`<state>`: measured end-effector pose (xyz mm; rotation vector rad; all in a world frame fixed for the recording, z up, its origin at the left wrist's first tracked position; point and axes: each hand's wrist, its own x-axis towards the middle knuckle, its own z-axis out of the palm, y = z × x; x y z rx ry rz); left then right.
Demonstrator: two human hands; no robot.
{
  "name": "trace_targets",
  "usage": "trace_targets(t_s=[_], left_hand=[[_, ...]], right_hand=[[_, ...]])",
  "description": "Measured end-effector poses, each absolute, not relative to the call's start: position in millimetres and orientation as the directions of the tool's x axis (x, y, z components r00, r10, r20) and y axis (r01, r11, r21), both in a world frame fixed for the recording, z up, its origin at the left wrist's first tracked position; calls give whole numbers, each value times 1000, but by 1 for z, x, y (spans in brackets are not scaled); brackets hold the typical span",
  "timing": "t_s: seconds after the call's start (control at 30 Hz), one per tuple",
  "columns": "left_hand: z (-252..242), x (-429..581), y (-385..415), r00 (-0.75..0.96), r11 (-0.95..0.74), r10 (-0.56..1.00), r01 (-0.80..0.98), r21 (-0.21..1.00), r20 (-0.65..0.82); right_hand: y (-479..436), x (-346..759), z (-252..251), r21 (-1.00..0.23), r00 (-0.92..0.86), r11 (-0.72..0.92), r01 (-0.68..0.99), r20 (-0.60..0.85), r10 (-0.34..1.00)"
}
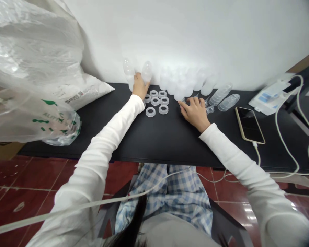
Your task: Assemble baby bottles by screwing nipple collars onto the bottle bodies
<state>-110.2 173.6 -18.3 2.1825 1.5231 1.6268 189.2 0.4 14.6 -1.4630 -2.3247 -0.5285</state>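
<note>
Black tabletop (154, 137): left hand (140, 86) clasps clear bottles (146, 72), right hand (194, 113) lies open, bag (45, 116) lettering barely legible.

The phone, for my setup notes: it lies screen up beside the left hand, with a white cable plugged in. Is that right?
No: the phone lies beside the right hand, not the left, as the head view shows. The rest stands: screen up, white cable plugged in.

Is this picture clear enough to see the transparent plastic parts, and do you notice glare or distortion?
In the head view, the clear domed plastic parts nearly fade into the bright white wall; glare shines on the red floor tiles; wide-angle distortion curves the edge of the black table.
</note>
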Motion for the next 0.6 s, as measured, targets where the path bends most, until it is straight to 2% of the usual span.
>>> trace_targets(t_s=[0.17, 0.33, 0.47, 0.6], left_hand=[[-26, -114, 187, -72, -478, 737, 647, 594, 672], [-32, -121, 193, -22, -445, 761, 709, 547, 648], [-28, -121, 186, -3, -489, 708, 719, 493, 706], [-11, -112, 161, -109, -272, 832, 774, 572, 543]], right_hand=[[5, 190, 7, 85, -417, 431, 898, 470, 778], [7, 190, 7, 60, -405, 425, 903, 444, 799], [3, 188, 12, 99, -407, 406, 909, 425, 808], [-3, 186, 18, 131, -407, 392, 910, 452, 794]])
